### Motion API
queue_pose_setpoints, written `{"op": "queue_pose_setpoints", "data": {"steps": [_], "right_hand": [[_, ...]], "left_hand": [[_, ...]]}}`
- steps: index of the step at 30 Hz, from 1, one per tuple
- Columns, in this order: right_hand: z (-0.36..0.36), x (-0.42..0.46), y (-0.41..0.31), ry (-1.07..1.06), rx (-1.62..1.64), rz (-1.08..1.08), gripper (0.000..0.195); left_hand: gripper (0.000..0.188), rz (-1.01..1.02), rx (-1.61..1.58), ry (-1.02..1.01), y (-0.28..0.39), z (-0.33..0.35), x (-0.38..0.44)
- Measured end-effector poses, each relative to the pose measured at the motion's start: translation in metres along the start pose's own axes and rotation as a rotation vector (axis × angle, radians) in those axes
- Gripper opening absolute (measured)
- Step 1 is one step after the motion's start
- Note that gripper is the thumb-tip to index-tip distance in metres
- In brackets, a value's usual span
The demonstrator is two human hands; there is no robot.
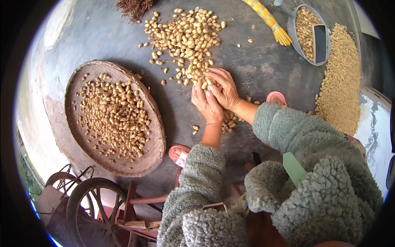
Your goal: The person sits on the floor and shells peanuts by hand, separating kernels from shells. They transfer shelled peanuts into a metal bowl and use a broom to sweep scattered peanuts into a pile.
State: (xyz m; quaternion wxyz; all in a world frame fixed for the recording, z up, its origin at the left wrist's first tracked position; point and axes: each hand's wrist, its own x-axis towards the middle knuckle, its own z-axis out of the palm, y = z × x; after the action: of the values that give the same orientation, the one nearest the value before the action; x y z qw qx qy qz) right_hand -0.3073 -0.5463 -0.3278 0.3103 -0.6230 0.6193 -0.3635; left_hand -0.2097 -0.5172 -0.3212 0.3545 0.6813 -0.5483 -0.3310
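Observation:
In the head view, both hands meet over a loose pile of unshelled peanuts [191, 37] on the dark floor. My left hand [209, 106] cups peanuts from the near side, its fingers pointing up the picture. Against it, from the right, curls my right hand [224, 89], with peanuts gathered between the two palms. More peanuts [229, 120] lie under and behind the wrists. A round woven bamboo tray [74, 123] with peanuts in it is to the left of my hands. How many peanuts each hand holds is hidden by the fingers.
At upper right stands a metal basin [293, 34] of peanuts with a phone [320, 43] on top. Beside it a large heap of peanuts [339, 83] spreads along the wall. A yellow-handled bundle [268, 20] lies at the top. A spoked wheel [92, 197] and reddish wooden frame [148, 199] are lower left.

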Motion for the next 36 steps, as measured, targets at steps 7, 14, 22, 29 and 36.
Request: {"op": "queue_pose_setpoints", "data": {"steps": [7, 14, 22, 29, 36], "right_hand": [[0.032, 0.027, -0.074, -0.047, 0.826, 0.369, 0.028], [0.123, 0.08, -0.234, -0.369, 1.183, 0.271, 0.04], [0.04, 0.148, -0.047, 0.112, 0.41, -0.221, 0.027], [-0.026, 0.198, 0.067, -0.056, -0.53, -0.191, 0.077], [0.024, 0.144, 0.024, 0.091, 0.031, -0.098, 0.05]], "left_hand": [[0.034, -0.546, -1.014, 0.141, 0.04, -0.054, 0.039], [0.041, -0.671, -0.59, 0.219, 0.058, -0.258, 0.098], [0.061, -0.224, 0.03, 0.098, 0.045, -0.229, 0.101], [0.064, 0.279, 0.562, -0.05, -0.022, -0.067, 0.212], [0.052, 0.229, -0.038, 0.102, -0.011, 0.024, 0.162]]}}
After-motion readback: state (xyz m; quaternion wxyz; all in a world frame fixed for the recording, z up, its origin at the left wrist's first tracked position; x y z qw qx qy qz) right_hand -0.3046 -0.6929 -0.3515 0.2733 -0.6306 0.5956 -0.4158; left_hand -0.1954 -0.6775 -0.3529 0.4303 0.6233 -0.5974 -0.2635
